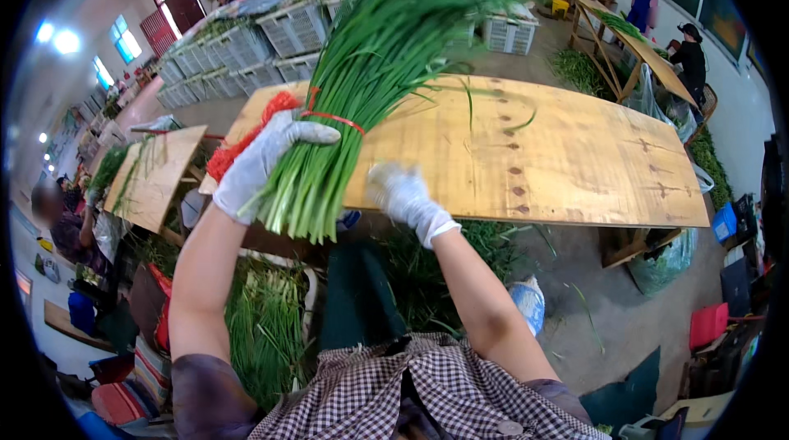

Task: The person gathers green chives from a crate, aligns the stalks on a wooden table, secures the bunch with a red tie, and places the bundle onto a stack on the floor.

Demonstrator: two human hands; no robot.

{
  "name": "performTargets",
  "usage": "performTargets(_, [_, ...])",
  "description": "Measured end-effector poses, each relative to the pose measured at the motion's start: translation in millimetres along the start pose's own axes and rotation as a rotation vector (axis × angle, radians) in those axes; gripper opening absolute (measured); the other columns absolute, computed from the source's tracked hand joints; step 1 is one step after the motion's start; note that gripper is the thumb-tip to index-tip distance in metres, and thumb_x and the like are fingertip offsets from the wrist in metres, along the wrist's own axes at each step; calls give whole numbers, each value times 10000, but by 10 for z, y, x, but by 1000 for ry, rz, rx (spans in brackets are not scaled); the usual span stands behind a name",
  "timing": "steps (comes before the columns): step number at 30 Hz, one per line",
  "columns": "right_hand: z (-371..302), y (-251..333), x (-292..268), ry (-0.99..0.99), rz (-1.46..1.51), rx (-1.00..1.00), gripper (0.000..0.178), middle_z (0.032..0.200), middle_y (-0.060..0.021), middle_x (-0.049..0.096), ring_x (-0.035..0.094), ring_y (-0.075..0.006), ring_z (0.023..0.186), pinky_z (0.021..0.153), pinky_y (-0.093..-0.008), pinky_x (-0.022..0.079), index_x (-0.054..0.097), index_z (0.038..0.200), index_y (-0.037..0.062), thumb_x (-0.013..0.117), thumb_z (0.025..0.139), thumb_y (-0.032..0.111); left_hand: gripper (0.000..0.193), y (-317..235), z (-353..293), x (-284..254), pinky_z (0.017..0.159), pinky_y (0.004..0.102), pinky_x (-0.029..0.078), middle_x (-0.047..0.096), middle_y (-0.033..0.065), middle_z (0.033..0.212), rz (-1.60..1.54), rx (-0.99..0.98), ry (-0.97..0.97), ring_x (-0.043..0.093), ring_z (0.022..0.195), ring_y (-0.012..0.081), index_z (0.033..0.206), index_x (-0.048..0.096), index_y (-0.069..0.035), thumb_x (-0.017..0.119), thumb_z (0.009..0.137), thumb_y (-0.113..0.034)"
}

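A large bunch of garlic chives (353, 78) stands tilted above the near left of the wooden board, pale cut ends down and leaf tips up and away. My gloved left hand (283, 152) grips it low on the stalks, thumb across the front. Around the stalks runs a red tie (333, 121), just above that thumb. My gloved right hand (403, 198) is apart from the bunch, over the board's near edge; motion smears its fingers. Beside my left hand lies a heap of red ties (255, 140).
The wooden board (542, 152) spans the middle. Loose chives (263, 325) lie below my left arm. Stacked white crates (292, 29) stand beyond the board. Another person (690, 58) sits at a long table at the far right; a second person (70, 218) works at the left.
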State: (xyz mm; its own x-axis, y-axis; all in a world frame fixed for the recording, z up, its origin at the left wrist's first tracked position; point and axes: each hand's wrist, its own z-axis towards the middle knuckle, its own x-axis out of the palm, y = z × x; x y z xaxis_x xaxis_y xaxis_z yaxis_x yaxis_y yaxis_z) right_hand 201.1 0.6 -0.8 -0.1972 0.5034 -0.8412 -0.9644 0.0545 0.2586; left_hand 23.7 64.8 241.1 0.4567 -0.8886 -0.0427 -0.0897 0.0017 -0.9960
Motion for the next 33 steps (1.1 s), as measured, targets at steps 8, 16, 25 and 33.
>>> performTargets(8, [-1043, 412, -1786, -729, 1296, 444, 615, 1369, -188, 479, 450, -246, 1276, 1063, -327, 349, 354, 1424, 41, 631, 909, 232, 484, -239, -18, 1045, 753, 317, 557, 674, 97, 975, -85, 108, -9, 674, 809, 180, 1151, 577, -1, 753, 712, -101])
performTargets(16, [-2647, -261, -3287, -1104, 1209, 616, 611, 1104, -120, 616, 616, -219, 979, 831, -306, 523, 466, 1303, -3, 713, 757, 116, 881, 322, 177, 3428, 1023, 391, 387, 394, 229, 1384, 419, 759, 607, 432, 1265, 335, 1412, 288, 35, 783, 737, -238])
performTargets(25, [-5651, -416, -3045, -1607, 1730, 1068, 553, 1127, -178, 630, 646, -318, 981, 889, -493, 528, 552, 1206, 22, 622, 847, 436, 432, 982, 791, 4361, 1094, 366, 300, 485, 152, 1345, 513, 845, 507, 433, 1281, 249, 1211, 554, -14, 650, 790, 1])
performTargets(33, [-6045, 228, -2160, -1832, 2156, 1110, 562, 1185, -163, 605, 621, -287, 1036, 950, -451, 493, 522, 1254, 24, 646, 855, 401, 747, 1530, 1835, 4449, 1097, 398, 289, 420, 180, 1386, 1094, 964, 466, 385, 1299, 310, 1369, 386, 3, 752, 737, -153])
